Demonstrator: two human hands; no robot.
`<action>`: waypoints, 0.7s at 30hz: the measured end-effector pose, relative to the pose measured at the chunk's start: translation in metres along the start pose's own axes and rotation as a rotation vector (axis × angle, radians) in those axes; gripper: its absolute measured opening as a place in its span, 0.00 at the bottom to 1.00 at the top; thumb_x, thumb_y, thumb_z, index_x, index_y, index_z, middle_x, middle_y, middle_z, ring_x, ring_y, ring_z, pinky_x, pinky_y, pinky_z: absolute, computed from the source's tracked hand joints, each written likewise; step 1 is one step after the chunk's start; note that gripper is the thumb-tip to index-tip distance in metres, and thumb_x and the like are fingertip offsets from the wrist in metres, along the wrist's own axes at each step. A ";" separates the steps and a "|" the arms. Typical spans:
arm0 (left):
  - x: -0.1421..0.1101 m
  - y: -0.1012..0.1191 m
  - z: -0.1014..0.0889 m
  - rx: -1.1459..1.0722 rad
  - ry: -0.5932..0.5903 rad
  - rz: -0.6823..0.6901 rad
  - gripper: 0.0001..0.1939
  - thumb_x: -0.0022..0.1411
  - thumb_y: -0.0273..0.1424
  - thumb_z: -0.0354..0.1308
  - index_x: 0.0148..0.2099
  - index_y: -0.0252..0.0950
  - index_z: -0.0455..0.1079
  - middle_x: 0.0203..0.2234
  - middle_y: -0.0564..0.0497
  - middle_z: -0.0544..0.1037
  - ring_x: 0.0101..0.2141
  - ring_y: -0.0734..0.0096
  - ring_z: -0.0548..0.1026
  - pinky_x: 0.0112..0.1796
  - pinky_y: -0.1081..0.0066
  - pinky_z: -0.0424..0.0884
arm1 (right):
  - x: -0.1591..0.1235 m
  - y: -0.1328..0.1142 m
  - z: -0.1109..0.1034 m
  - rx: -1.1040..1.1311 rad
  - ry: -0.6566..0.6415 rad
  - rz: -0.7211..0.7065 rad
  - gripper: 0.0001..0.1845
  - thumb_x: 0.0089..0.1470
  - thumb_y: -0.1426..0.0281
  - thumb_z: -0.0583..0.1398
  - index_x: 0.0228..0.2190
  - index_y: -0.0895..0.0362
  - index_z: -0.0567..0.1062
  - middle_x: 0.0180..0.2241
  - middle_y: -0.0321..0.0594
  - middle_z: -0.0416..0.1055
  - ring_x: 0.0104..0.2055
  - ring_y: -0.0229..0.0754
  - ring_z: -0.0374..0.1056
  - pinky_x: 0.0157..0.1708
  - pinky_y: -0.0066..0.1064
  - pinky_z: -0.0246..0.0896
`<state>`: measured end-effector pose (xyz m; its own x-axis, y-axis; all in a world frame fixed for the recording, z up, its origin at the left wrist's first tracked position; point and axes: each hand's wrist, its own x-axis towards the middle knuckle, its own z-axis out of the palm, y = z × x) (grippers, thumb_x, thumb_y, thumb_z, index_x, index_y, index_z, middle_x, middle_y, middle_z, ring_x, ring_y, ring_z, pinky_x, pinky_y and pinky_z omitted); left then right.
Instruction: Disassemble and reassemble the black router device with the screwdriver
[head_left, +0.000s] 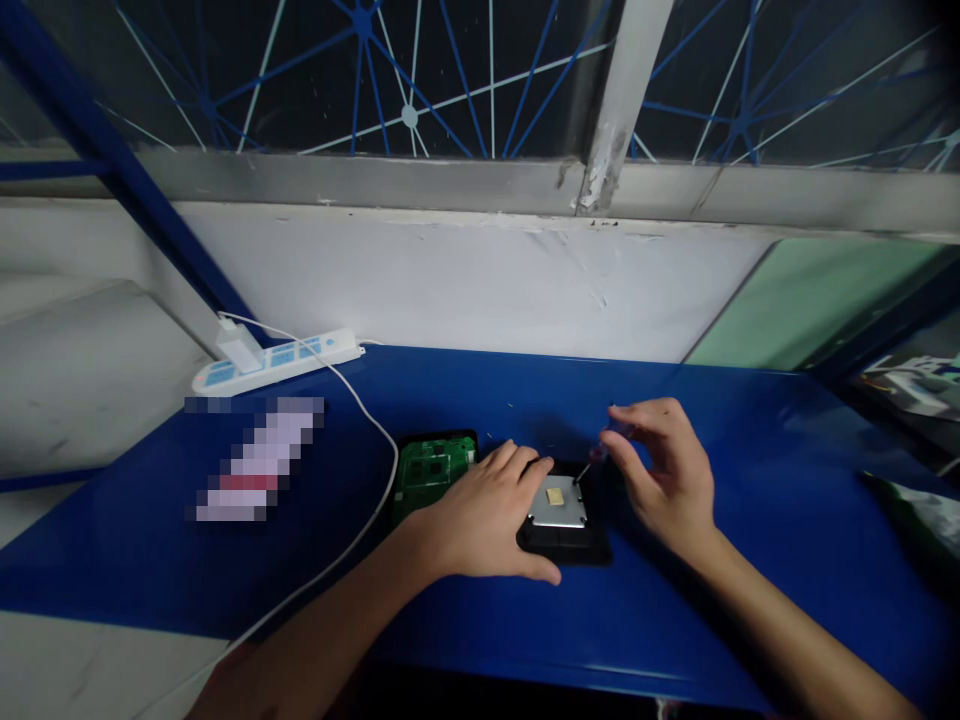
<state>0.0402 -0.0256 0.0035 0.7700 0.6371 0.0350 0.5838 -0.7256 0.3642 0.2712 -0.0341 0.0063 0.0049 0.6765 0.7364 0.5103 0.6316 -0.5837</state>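
Observation:
My left hand (484,515) lies with fingers spread over the left side of a black plastic casing (577,545), pressing on it. A silver metal plate (556,510) with a small yellowish square pad (554,496) sits inside that casing. Between the thumb and fingers of my right hand (667,475) is a small screwdriver (598,455). Its thin shaft slants down to the plate's upper right corner. Left of the casing, partly hidden by my left hand, is a green circuit board (431,468) in a black housing.
A white power strip (281,362) with a plugged-in charger (238,345) stands at the back left of the blue table (480,640). Its white cable (352,385) curves down past the circuit board. A pixelated pale item (259,460) lies at left; a dark green and silvery bag (915,520) at right.

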 end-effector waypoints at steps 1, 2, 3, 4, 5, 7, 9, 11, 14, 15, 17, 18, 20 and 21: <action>0.000 0.000 0.000 -0.003 0.002 0.001 0.55 0.52 0.61 0.62 0.70 0.32 0.52 0.62 0.35 0.65 0.62 0.38 0.61 0.60 0.47 0.61 | 0.000 -0.001 0.000 0.005 -0.005 0.012 0.17 0.61 0.74 0.62 0.51 0.47 0.74 0.41 0.39 0.71 0.37 0.41 0.72 0.36 0.39 0.73; 0.000 0.000 0.000 -0.006 0.003 0.001 0.55 0.53 0.61 0.62 0.70 0.32 0.52 0.62 0.35 0.65 0.62 0.38 0.61 0.60 0.47 0.61 | 0.000 -0.002 -0.001 0.019 -0.016 0.031 0.18 0.63 0.74 0.59 0.53 0.47 0.73 0.42 0.40 0.72 0.38 0.41 0.73 0.37 0.39 0.73; 0.000 0.000 -0.001 -0.008 0.003 0.001 0.54 0.53 0.61 0.62 0.70 0.32 0.52 0.61 0.35 0.65 0.62 0.38 0.61 0.60 0.47 0.62 | 0.000 -0.003 -0.001 0.038 -0.033 0.049 0.19 0.65 0.75 0.57 0.55 0.47 0.71 0.44 0.41 0.73 0.40 0.42 0.74 0.38 0.40 0.74; 0.000 0.000 -0.001 -0.007 0.003 0.001 0.54 0.53 0.61 0.62 0.70 0.32 0.52 0.61 0.35 0.65 0.62 0.38 0.61 0.60 0.47 0.61 | 0.000 -0.004 -0.001 0.057 -0.049 0.060 0.20 0.66 0.75 0.55 0.56 0.47 0.70 0.46 0.42 0.73 0.43 0.43 0.74 0.40 0.40 0.74; 0.000 0.000 -0.001 -0.003 0.002 0.002 0.54 0.53 0.61 0.62 0.70 0.32 0.52 0.61 0.35 0.65 0.62 0.38 0.61 0.60 0.46 0.61 | 0.000 -0.004 -0.001 0.070 -0.059 0.059 0.20 0.66 0.75 0.54 0.56 0.48 0.70 0.48 0.43 0.73 0.44 0.43 0.75 0.40 0.40 0.74; 0.000 0.000 -0.001 0.002 0.002 0.005 0.53 0.54 0.61 0.61 0.70 0.32 0.53 0.61 0.35 0.65 0.62 0.39 0.62 0.61 0.46 0.60 | 0.000 -0.003 -0.001 0.064 -0.053 0.035 0.18 0.65 0.74 0.57 0.54 0.48 0.72 0.47 0.43 0.72 0.42 0.43 0.74 0.38 0.40 0.74; 0.000 -0.001 -0.001 0.003 0.000 0.009 0.53 0.54 0.60 0.61 0.70 0.32 0.53 0.61 0.35 0.65 0.62 0.39 0.61 0.61 0.47 0.60 | 0.000 -0.002 -0.001 0.038 -0.023 0.006 0.17 0.62 0.74 0.61 0.51 0.48 0.74 0.43 0.41 0.70 0.38 0.42 0.73 0.36 0.39 0.73; 0.000 -0.001 -0.001 -0.002 -0.007 0.007 0.53 0.54 0.60 0.61 0.70 0.31 0.52 0.62 0.35 0.65 0.63 0.39 0.60 0.61 0.47 0.60 | 0.000 -0.001 -0.001 0.014 -0.008 0.000 0.17 0.61 0.75 0.61 0.50 0.48 0.75 0.40 0.39 0.70 0.36 0.41 0.72 0.36 0.39 0.73; 0.000 0.000 -0.001 -0.006 -0.020 -0.005 0.55 0.54 0.61 0.61 0.70 0.30 0.51 0.62 0.34 0.64 0.63 0.38 0.60 0.61 0.47 0.60 | 0.001 -0.003 -0.002 0.027 -0.036 0.019 0.19 0.65 0.76 0.55 0.54 0.48 0.72 0.44 0.41 0.73 0.40 0.42 0.74 0.39 0.40 0.73; 0.000 0.000 -0.001 -0.006 -0.023 -0.007 0.55 0.54 0.61 0.61 0.71 0.30 0.51 0.63 0.34 0.64 0.63 0.38 0.59 0.61 0.47 0.60 | 0.001 -0.004 -0.002 0.040 -0.050 0.026 0.20 0.66 0.76 0.54 0.55 0.48 0.71 0.46 0.42 0.73 0.41 0.42 0.74 0.40 0.41 0.72; 0.000 0.000 -0.001 -0.006 -0.023 -0.008 0.56 0.53 0.61 0.62 0.71 0.29 0.51 0.63 0.34 0.64 0.64 0.38 0.59 0.62 0.47 0.59 | 0.001 -0.005 -0.001 0.047 -0.056 0.019 0.20 0.65 0.75 0.56 0.55 0.48 0.71 0.47 0.42 0.73 0.40 0.42 0.74 0.39 0.40 0.72; 0.000 0.000 -0.001 -0.007 -0.021 -0.008 0.56 0.53 0.62 0.62 0.71 0.30 0.51 0.63 0.34 0.63 0.64 0.38 0.59 0.62 0.47 0.59 | 0.002 -0.005 -0.001 0.033 -0.049 0.008 0.19 0.64 0.75 0.58 0.55 0.48 0.72 0.46 0.42 0.72 0.39 0.41 0.73 0.38 0.40 0.72; 0.000 0.000 -0.001 -0.010 -0.020 -0.005 0.57 0.53 0.63 0.61 0.71 0.30 0.51 0.63 0.34 0.63 0.64 0.37 0.58 0.62 0.47 0.59 | 0.002 -0.004 0.000 -0.009 -0.018 -0.010 0.19 0.61 0.75 0.61 0.52 0.48 0.74 0.42 0.40 0.71 0.36 0.40 0.71 0.36 0.38 0.72; 0.000 -0.001 -0.001 -0.012 -0.018 -0.002 0.57 0.52 0.64 0.60 0.71 0.30 0.51 0.63 0.34 0.63 0.64 0.37 0.58 0.62 0.47 0.59 | 0.001 -0.003 0.000 -0.026 -0.003 -0.012 0.19 0.61 0.75 0.62 0.52 0.48 0.74 0.40 0.39 0.70 0.36 0.40 0.71 0.35 0.38 0.72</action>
<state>0.0399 -0.0247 0.0038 0.7734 0.6336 0.0173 0.5824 -0.7211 0.3753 0.2697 -0.0355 0.0094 -0.0037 0.6704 0.7420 0.5323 0.6294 -0.5661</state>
